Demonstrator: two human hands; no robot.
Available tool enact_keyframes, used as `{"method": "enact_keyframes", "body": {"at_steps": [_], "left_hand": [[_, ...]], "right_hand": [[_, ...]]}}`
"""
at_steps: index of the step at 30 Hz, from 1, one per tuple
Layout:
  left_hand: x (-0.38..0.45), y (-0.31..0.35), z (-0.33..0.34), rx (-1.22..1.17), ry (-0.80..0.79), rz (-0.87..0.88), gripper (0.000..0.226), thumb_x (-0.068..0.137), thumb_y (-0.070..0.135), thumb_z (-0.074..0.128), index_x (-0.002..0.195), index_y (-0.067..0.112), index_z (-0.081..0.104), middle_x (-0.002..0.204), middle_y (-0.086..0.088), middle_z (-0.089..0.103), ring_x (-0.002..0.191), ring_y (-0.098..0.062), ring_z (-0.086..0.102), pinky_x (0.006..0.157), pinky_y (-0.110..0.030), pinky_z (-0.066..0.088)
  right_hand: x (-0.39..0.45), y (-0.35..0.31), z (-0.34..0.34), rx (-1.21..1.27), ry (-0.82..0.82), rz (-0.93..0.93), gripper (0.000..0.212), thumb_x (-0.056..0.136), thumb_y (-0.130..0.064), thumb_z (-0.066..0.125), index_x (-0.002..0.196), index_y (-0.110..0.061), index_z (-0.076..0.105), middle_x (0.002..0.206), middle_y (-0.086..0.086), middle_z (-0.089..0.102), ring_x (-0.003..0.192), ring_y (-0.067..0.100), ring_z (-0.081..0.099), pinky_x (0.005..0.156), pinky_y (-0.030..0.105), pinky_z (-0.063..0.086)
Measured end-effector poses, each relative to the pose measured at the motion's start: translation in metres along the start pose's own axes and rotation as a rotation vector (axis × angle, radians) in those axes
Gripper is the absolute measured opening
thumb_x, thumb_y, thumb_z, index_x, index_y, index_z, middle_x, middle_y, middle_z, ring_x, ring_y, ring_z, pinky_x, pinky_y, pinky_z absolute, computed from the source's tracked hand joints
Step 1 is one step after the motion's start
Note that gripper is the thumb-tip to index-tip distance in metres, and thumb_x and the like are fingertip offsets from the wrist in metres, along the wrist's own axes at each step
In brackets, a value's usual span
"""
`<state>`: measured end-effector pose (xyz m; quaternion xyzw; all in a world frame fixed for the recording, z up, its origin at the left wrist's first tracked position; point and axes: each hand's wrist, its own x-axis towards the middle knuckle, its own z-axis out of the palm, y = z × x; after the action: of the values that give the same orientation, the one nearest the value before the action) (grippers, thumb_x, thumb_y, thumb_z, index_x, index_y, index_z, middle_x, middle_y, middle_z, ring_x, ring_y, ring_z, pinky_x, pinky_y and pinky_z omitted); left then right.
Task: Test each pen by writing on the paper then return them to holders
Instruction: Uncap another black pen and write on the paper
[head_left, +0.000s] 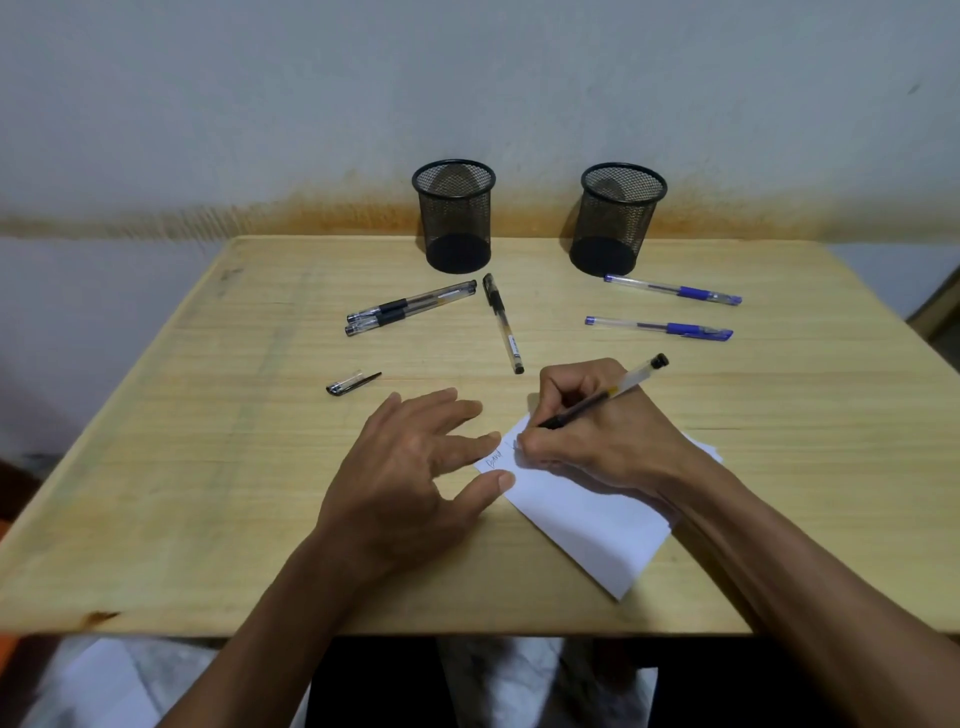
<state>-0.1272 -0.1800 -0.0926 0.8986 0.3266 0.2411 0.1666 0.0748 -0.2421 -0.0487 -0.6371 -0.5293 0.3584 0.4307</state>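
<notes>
Now | right grip (582, 431) pinches pen (602, 397), tip hidden | left grip (410, 467) spread on paper (582, 519)

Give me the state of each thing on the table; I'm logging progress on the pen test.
Left holder: upright, empty.
Right holder: upright, empty.
Three black pens: capped, lying loose.
Two blue pens: capped, lying loose.
Pen in use: uncapped, gripped by right hand, tip at paper.
Loose cap: off, lying alone.
Paper: some writing, steadied by left hand.
</notes>
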Motion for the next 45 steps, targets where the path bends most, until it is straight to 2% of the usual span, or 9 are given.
{"method": "enact_keyframes", "body": {"at_steps": [5,17,21,25,34,38,41,45], "left_hand": [[0.0010,-0.0008,-0.0006,0.000,-0.006,-0.008,0.049,0.081,0.068,0.053,0.108,0.036,0.076,0.131,0.010,0.065,0.132,-0.009,0.051,0.111,-0.052,0.035],[0.0014,-0.0009,-0.0002,0.015,-0.005,-0.005,0.048,0.081,0.068,0.053,0.109,0.036,0.076,0.131,0.010,0.065,0.132,-0.008,0.050,0.113,-0.049,0.033],[0.0010,-0.0001,-0.0018,0.008,-0.020,-0.014,0.050,0.080,0.070,0.050,0.111,0.038,0.074,0.133,0.012,0.063,0.134,-0.007,0.048,0.114,-0.049,0.032],[0.0007,0.0010,-0.0021,0.005,-0.022,-0.022,0.052,0.080,0.071,0.049,0.111,0.038,0.074,0.134,0.012,0.062,0.135,-0.006,0.047,0.115,-0.048,0.030],[0.0007,0.0002,-0.0024,-0.005,-0.031,-0.038,0.052,0.080,0.072,0.049,0.113,0.039,0.072,0.136,0.013,0.060,0.136,-0.005,0.044,0.117,-0.047,0.028],[0.0005,0.0015,-0.0022,-0.004,-0.032,-0.041,0.052,0.080,0.072,0.048,0.113,0.040,0.072,0.136,0.014,0.060,0.136,-0.005,0.045,0.117,-0.047,0.028],[0.0007,0.0027,-0.0042,-0.001,-0.049,-0.053,0.055,0.079,0.074,0.045,0.115,0.041,0.071,0.138,0.015,0.059,0.137,-0.004,0.042,0.118,-0.046,0.025],[0.0009,0.0034,-0.0054,-0.005,-0.063,-0.063,0.056,0.079,0.075,0.043,0.116,0.042,0.070,0.139,0.017,0.057,0.139,-0.002,0.039,0.119,-0.045,0.023]], "right_hand": [[-0.0006,-0.0011,0.0010,0.021,0.016,-0.015,0.015,0.074,0.007,0.078,0.069,0.005,0.064,0.059,0.014,0.070,0.053,0.026,0.065,0.053,0.035,0.053],[0.0014,0.0028,0.0002,0.022,0.007,-0.025,0.020,0.069,0.008,0.078,0.062,0.001,0.060,0.051,0.007,0.063,0.048,0.022,0.060,0.051,0.035,0.050],[0.0020,0.0033,0.0000,0.071,0.017,-0.020,0.019,0.070,0.009,0.078,0.064,0.002,0.062,0.056,0.016,0.066,0.050,0.027,0.061,0.053,0.037,0.051],[0.0025,0.0031,0.0001,0.047,0.002,-0.015,0.019,0.070,0.010,0.078,0.063,0.002,0.062,0.052,0.010,0.065,0.048,0.023,0.061,0.052,0.031,0.050],[0.0026,0.0014,0.0006,0.073,0.028,-0.022,0.019,0.069,0.013,0.077,0.063,0.006,0.060,0.053,0.016,0.063,0.047,0.025,0.059,0.051,0.034,0.049],[0.0004,-0.0009,0.0009,-0.029,0.050,-0.035,0.018,0.067,0.009,0.079,0.063,0.007,0.061,0.054,0.012,0.065,0.047,0.017,0.061,0.048,0.025,0.049],[-0.0004,-0.0016,0.0014,-0.001,0.069,-0.042,0.018,0.067,0.012,0.077,0.064,0.009,0.060,0.056,0.020,0.065,0.047,0.022,0.060,0.047,0.030,0.049],[0.0001,-0.0006,0.0004,0.001,0.074,-0.049,0.017,0.069,0.010,0.077,0.065,0.010,0.060,0.057,0.021,0.067,0.050,0.027,0.063,0.049,0.034,0.053]]}}
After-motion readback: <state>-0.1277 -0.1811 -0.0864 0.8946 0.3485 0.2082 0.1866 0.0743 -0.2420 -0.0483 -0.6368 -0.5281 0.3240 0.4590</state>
